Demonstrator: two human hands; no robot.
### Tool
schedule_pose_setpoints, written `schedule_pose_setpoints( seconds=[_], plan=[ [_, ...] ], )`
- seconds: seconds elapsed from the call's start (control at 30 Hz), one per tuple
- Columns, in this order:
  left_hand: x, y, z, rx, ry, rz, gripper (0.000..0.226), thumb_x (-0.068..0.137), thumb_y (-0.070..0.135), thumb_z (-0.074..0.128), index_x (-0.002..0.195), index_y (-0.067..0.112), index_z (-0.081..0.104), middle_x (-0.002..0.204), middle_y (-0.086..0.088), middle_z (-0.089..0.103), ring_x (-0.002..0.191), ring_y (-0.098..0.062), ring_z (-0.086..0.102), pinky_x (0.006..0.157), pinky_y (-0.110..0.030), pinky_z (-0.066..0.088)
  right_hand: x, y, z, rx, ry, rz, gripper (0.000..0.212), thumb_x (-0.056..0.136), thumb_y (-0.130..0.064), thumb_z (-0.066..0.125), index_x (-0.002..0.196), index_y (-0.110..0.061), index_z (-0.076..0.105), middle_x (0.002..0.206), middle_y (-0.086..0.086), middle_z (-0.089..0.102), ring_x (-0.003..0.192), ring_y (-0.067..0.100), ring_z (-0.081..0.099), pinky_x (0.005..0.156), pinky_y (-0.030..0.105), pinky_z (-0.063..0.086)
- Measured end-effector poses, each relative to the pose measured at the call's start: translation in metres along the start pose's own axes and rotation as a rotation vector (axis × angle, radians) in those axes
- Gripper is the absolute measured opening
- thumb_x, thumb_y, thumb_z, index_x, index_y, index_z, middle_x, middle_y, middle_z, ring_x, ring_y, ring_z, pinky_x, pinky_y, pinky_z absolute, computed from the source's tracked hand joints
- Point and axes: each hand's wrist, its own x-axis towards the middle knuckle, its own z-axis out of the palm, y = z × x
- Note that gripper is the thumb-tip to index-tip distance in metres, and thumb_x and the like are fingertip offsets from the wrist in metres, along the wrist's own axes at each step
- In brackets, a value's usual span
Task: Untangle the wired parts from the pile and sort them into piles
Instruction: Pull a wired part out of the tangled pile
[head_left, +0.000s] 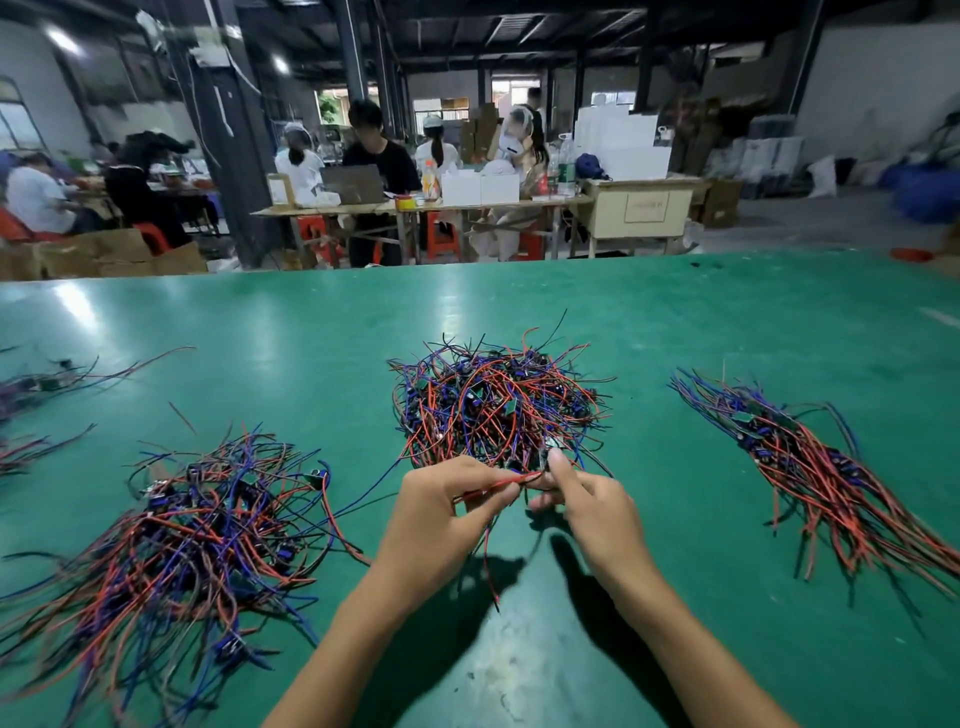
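Red wire pinched between both hands' fingers.

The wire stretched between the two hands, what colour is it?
Red; the wire shows best in the head view, pinched by both hands.

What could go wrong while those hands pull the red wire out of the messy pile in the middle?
The left hand and right hand pinch a red wire right at the edge of the tangled pile. Pulling could drag other snagged wires along, or strain the wire where it joins its part. Loose ends hanging below the hands might also catch on the big pile to the left.
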Motion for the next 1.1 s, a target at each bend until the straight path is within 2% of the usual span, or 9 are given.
schedule_pose_setpoints(
  seconds=[0.3, 0.37, 0.53, 0.6, 0.73, 0.8, 0.9, 1.0, 1.1],
  plan=[
    [-0.001, -0.004, -0.004, -0.111, -0.229, -0.003, 0.01, 0.086, 0.022, 0.079, 0.095, 0.021, 0.083, 0.078, 0.003, 0.074, 0.071, -0.019, 0.065, 0.064, -0.033, 0.048, -0.005, -0.01, -0.014, -0.308, 0.093, 0.0, 0.044, 0.086, -0.058, 0.067, 0.064, -0.02, 0.075, 0.056, -0.005, 0.067, 0.063, 0.013, 0.063, 0.057, 0.024, 0.042],
    [0.0, -0.005, -0.01, -0.09, -0.292, -0.047, 0.009, 0.086, 0.024, 0.08, 0.095, 0.026, 0.083, 0.076, 0.005, 0.074, 0.07, -0.009, 0.064, 0.063, -0.024, 0.045, -0.006, -0.012, -0.016, -0.251, 0.029, 0.011, 0.031, 0.086, -0.05, 0.072, 0.069, -0.025, 0.078, 0.058, -0.013, 0.068, 0.063, 0.004, 0.062, 0.057, 0.015, 0.042],
    [0.001, -0.009, -0.028, -0.057, -0.518, -0.221, 0.013, 0.084, 0.034, 0.081, 0.097, 0.035, 0.081, 0.081, 0.004, 0.077, 0.064, 0.003, 0.057, 0.062, -0.017, 0.043, -0.005, -0.021, -0.02, 0.198, -0.046, 0.096, 0.018, 0.089, -0.037, 0.071, 0.085, -0.023, 0.081, 0.074, -0.008, 0.074, 0.055, -0.001, 0.048, 0.057, 0.023, 0.033],
    [0.001, -0.007, -0.036, -0.14, -0.631, -0.28, 0.03, 0.083, 0.051, 0.076, 0.108, 0.035, 0.078, 0.086, 0.002, 0.075, 0.063, 0.0, 0.052, 0.062, -0.016, 0.04, -0.006, -0.026, -0.022, 0.322, -0.09, 0.121, 0.018, 0.091, -0.038, 0.066, 0.088, -0.029, 0.082, 0.082, -0.003, 0.077, 0.058, 0.003, 0.043, 0.055, 0.022, 0.029],
    [0.017, 0.006, -0.031, -0.317, -0.684, -0.51, 0.107, 0.051, 0.101, 0.048, 0.12, 0.02, 0.067, 0.094, 0.002, 0.072, 0.068, -0.012, 0.058, 0.056, -0.022, 0.043, -0.008, -0.029, -0.026, 0.457, -0.251, 0.136, 0.027, 0.076, -0.038, 0.071, 0.094, -0.021, 0.082, 0.081, 0.003, 0.074, 0.063, 0.01, 0.049, 0.052, 0.019, 0.036],
    [0.019, 0.01, -0.022, -0.369, -0.537, -0.53, 0.093, 0.073, 0.086, 0.05, 0.122, 0.009, 0.064, 0.094, -0.001, 0.073, 0.07, -0.016, 0.061, 0.055, -0.022, 0.045, -0.011, -0.03, -0.025, 0.453, -0.363, 0.102, 0.029, 0.079, -0.034, 0.069, 0.099, -0.016, 0.081, 0.081, 0.001, 0.071, 0.055, 0.01, 0.042, 0.047, 0.018, 0.031],
    [0.004, 0.012, -0.009, -0.475, -0.329, -0.44, 0.041, 0.092, 0.036, 0.068, 0.123, 0.01, 0.065, 0.107, -0.012, 0.076, 0.094, -0.026, 0.072, 0.078, -0.028, 0.056, -0.019, -0.033, -0.019, 0.389, -0.447, 0.059, 0.03, 0.079, -0.035, 0.073, 0.101, -0.014, 0.08, 0.077, -0.007, 0.069, 0.05, 0.004, 0.041, 0.041, 0.015, 0.026],
    [-0.003, 0.015, 0.004, -0.623, -0.291, -0.448, 0.033, 0.092, 0.014, 0.063, 0.124, 0.006, 0.062, 0.107, -0.021, 0.074, 0.095, -0.026, 0.073, 0.08, -0.026, 0.056, -0.024, -0.035, -0.015, 0.348, -0.376, 0.048, 0.028, 0.075, -0.037, 0.081, 0.098, -0.021, 0.081, 0.083, -0.003, 0.076, 0.07, 0.005, 0.066, 0.054, 0.012, 0.047],
    [-0.002, 0.016, 0.008, -0.635, -0.286, -0.443, 0.032, 0.095, 0.001, 0.06, 0.127, 0.005, 0.06, 0.097, -0.014, 0.077, 0.078, -0.014, 0.074, 0.07, -0.017, 0.054, -0.021, -0.034, -0.017, 0.268, -0.34, 0.05, 0.035, 0.073, -0.045, 0.07, 0.105, -0.035, 0.078, 0.079, -0.015, 0.074, 0.073, -0.003, 0.063, 0.071, 0.027, 0.048]
  ],
)
